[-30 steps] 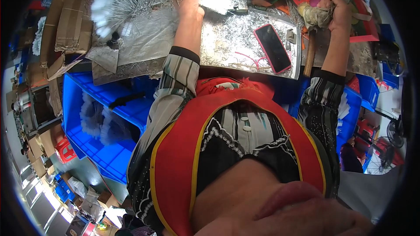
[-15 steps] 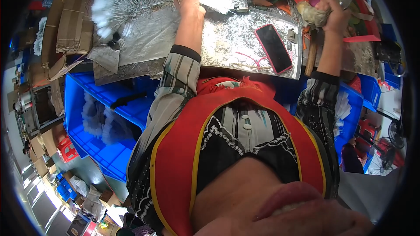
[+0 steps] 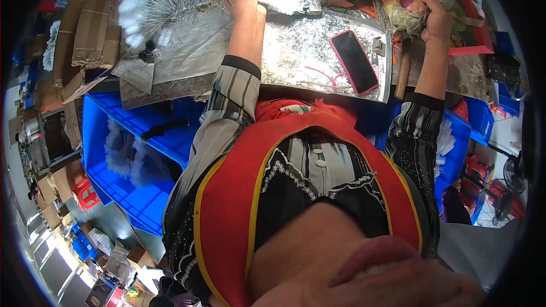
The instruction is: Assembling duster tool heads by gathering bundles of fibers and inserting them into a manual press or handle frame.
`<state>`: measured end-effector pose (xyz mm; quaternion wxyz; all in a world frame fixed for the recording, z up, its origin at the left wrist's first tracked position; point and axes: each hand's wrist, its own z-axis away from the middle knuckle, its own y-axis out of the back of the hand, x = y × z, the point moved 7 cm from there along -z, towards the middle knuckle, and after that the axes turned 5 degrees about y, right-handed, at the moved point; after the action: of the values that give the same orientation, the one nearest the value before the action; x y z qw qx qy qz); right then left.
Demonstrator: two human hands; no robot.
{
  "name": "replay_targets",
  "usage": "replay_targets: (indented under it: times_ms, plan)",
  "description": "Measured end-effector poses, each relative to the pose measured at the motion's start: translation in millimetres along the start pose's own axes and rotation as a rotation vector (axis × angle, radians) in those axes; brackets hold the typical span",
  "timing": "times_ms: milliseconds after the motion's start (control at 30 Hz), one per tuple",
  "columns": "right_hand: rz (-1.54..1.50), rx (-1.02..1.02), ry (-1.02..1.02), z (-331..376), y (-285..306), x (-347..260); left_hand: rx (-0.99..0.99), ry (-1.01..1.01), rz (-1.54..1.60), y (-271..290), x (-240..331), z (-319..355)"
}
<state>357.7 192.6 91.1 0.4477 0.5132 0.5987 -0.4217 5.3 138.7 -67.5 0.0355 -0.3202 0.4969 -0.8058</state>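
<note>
Hands first: our left hand (image 3: 245, 1) reaches up and away from us to the far edge of the foil-covered worktop (image 3: 301, 59), its fingers curled round the stems of a fan of white-tipped bristle wires (image 3: 170, 0). That fan spreads out to our left, so its long axis runs roughly across the bench, leftward from the hand that holds it. Our right hand (image 3: 429, 14) is up at the far right, closed around a scruffy pale bundle of fibre (image 3: 405, 17) that sticks out toward the left hand. Of the two, we judge the left hand the nearer to the fan, being already on it; the right is well apart, across the width of the worktop. Between the hands, nearer to us, a phone in a pink case (image 3: 354, 61) lies flat on the foil, tilted, and just beside it on the right a wooden handle (image 3: 402, 74) lies pointing away from us.

Containers: a blue plastic crate (image 3: 108, 148) stands below the bench on our left and holds fluffy white tufts (image 3: 128, 156); another blue crate (image 3: 458, 148) on our right shows what may be more white pieces, though the rim of the view blurs them. Flattened cardboard (image 3: 85, 28) leans at far left.
</note>
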Motion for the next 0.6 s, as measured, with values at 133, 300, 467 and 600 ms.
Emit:
replay_targets:
  times_ms: [133,300,467,600]
  plan:
    - [0.021,0.044,-0.07,1.4,0.0,0.4,0.015,-0.031,0.029,12.3,-7.1,-21.6]
    - [-0.068,-0.024,-0.302,-10.6,1.4,-2.3,-0.17,0.147,-0.162,-4.4,-14.9,-18.7]
    - [0.047,0.129,0.145,12.6,-17.4,-2.5,0.007,-0.176,-0.148,-4.7,15.1,0.8]
    - [-0.007,0.04,0.404,22.2,-9.2,30.3,-0.145,0.068,-0.157,-0.6,-11.9,-17.9]
